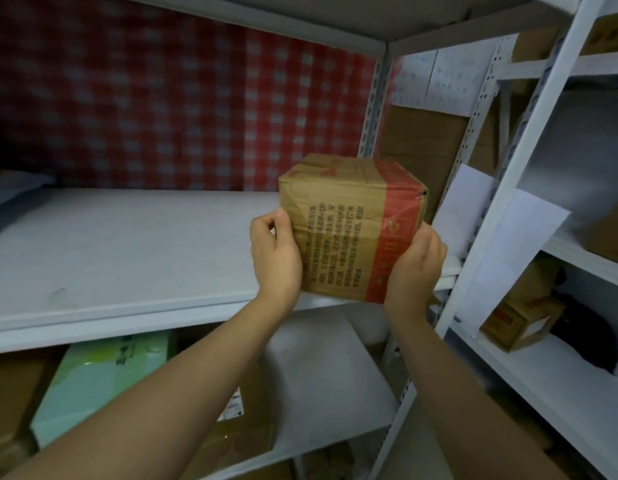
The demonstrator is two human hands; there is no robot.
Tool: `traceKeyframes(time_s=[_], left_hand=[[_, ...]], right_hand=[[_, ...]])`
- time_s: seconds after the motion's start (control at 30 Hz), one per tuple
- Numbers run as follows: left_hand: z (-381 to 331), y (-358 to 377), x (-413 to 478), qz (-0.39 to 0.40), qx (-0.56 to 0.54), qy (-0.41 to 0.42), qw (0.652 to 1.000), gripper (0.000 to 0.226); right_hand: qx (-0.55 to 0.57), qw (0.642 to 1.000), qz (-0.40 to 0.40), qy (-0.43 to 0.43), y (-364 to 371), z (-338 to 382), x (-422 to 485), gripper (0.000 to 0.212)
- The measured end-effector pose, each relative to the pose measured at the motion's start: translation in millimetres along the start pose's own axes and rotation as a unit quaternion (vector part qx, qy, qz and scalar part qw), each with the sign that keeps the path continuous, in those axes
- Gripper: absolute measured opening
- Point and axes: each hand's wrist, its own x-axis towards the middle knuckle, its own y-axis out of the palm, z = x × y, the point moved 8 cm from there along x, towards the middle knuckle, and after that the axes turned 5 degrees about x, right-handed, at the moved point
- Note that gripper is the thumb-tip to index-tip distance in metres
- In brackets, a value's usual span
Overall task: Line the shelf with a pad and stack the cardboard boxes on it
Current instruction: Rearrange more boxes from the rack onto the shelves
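While both hands have hold of it, the cardboard box (349,226) sits up at the right end of the shelf (92,327), over the front right corner. It's brown with a red band down its right side and dark print on the face nearest the camera, and it's tilted a bit. Honestly can't tell if its bottom is touching the pad (127,247) or just hanging above the front edge.

The left hand (274,251) grips the box's left side, thumb up on the near left edge and fingers curled round out of sight. The right hand (418,261) clasps the lower right corner, fingers wrapped round the red side. Both forearms reach up from the bottom of the view.

The pad is white and covers the shelf from the left end across to the box, lying flat. Behind it, a red checked cloth (196,116) hangs along the back edge.

On the level below, a green and white pack (103,382) lies toward the left, with a white sheet (328,375) toward the right and brown cartons around them. Off to the right is another rack (508,188) with a small carton (518,320) on one of its levels, plus more brown boxes higher up, too blurry to read.
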Motion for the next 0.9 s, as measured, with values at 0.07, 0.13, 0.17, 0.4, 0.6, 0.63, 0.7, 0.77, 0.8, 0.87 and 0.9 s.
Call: traceKeyframes(time_s=[0.07, 0.13, 0.17, 0.4, 0.6, 0.63, 0.7, 0.77, 0.8, 0.87, 0.9], left_hand=[[0, -21, -17, 0.009, -0.009, 0.002, 1.000, 0.023], [-3, -44, -33, 0.004, -0.013, 0.006, 1.000, 0.024], [-4, -52, -40, -0.003, -0.012, 0.008, 1.000, 0.025], [17, -99, -89, -0.069, 0.016, -0.043, 0.997, 0.039], [66, -103, -127, 0.019, 0.122, -0.122, 0.985, 0.045], [77, -104, -134, 0.029, 0.136, -0.130, 0.982, 0.044], [100, -105, -147, 0.047, 0.163, -0.154, 0.973, 0.039], [129, -106, -161, 0.071, 0.189, -0.193, 0.960, 0.037], [144, -107, -169, 0.087, 0.199, -0.215, 0.952, 0.037], [170, -108, -185, 0.120, 0.213, -0.246, 0.938, 0.035], [186, -109, -193, 0.132, 0.226, -0.261, 0.929, 0.034]], right_hand=[[0.046, 0.998, 0.000, 0.043, -13, 0, -19, 0.037], [0.089, 0.993, -0.011, 0.081, -29, 4, -38, 0.042], [0.104, 0.989, -0.020, 0.100, -37, 3, -44, 0.043], [0.172, 0.948, 0.080, 0.254, -81, -16, -100, 0.052], [0.181, 0.896, 0.159, 0.372, -105, -64, -143, 0.070], [0.171, 0.897, 0.153, 0.378, -110, -76, -149, 0.070], [0.151, 0.900, 0.140, 0.384, -119, -92, -160, 0.067], [0.118, 0.905, 0.139, 0.383, -130, -112, -171, 0.057], [0.093, 0.909, 0.140, 0.380, -137, -124, -176, 0.049], [0.045, 0.908, 0.129, 0.397, -153, -150, -190, 0.040], [0.027, 0.900, 0.123, 0.416, -160, -168, -200, 0.041]])
